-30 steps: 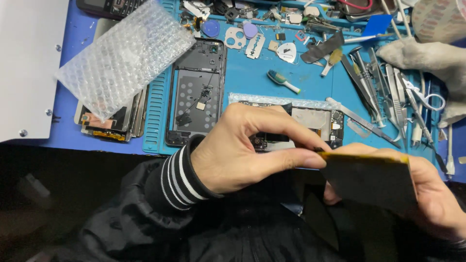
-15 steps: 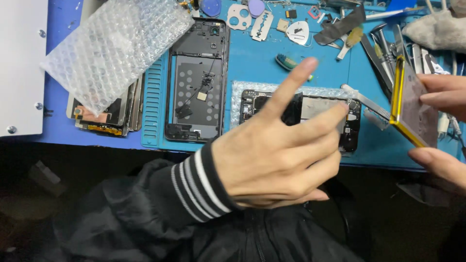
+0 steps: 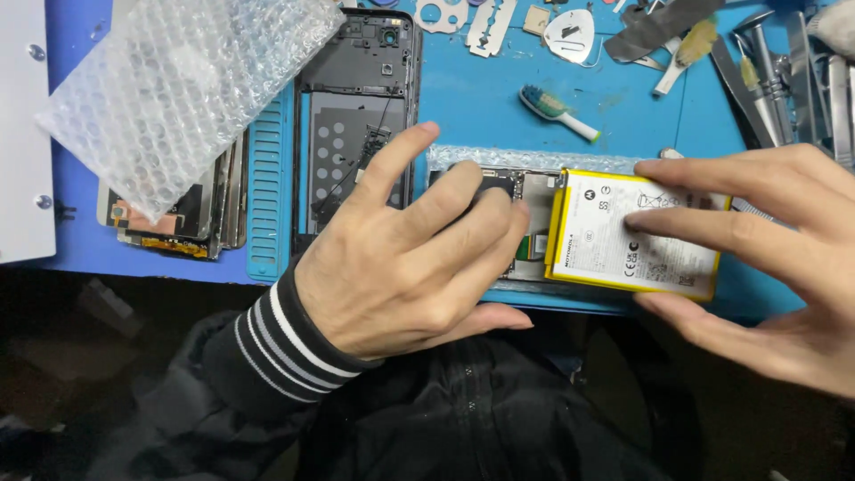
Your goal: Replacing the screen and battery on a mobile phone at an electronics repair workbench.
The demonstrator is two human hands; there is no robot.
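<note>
Battery (image 3: pixel 634 233) fitting is what's going on here, by the look of it: the flat white cell with the yellow edge is laid across the right part of the opened phone body (image 3: pixel 499 191), which sits on the blue work mat (image 3: pixel 472 98) near the front edge. The left hand (image 3: pixel 405 258) is spread flat with its fingers resting on the phone's circuit-board end, nothing gripped, just pinning it down. The right hand (image 3: pixel 766 258) is open too, with a fingertip pressed on the battery's face and the thumb tucked against its lower edge, so the cell is steadied rather than clutched.

Whether the battery is fully seated can't be told; it looks a touch skewed against the frame. Squaring it up and even pressure would probably be needed next, with care taken around the connector end near the board.

Off to the left a second phone shell (image 3: pixel 356 116) is lying open, beside a sheet of bubble wrap (image 3: pixel 178 89). A small brush (image 3: pixel 557 111) is parked just above.
</note>
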